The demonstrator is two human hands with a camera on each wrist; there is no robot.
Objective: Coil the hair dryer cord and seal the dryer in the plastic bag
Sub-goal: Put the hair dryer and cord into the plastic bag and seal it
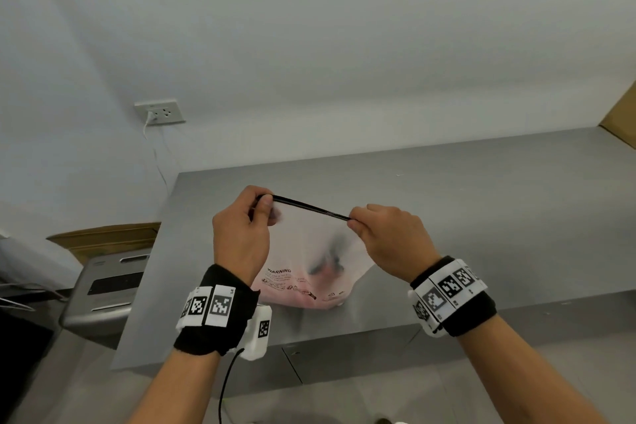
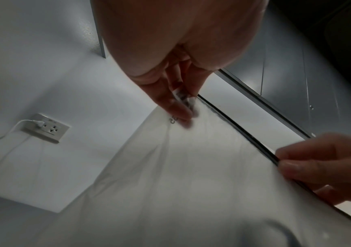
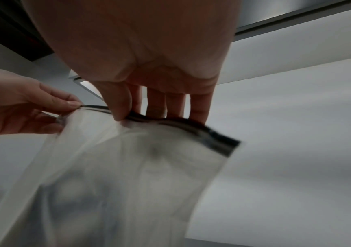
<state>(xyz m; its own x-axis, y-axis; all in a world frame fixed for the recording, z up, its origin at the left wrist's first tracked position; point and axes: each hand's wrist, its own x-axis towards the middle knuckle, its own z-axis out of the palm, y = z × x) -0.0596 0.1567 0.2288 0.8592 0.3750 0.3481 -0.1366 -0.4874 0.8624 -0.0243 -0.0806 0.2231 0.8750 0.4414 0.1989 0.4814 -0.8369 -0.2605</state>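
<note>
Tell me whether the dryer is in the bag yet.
In. A dark and pink shape shows through the bag, which both hands hold by its black zip strip.

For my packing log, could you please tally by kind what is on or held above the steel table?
Frosted plastic bag with black zip strip: 1
Pink hair dryer inside the bag: 1
Hands pinching the zip strip: 2, left and right
Total: 4
</note>
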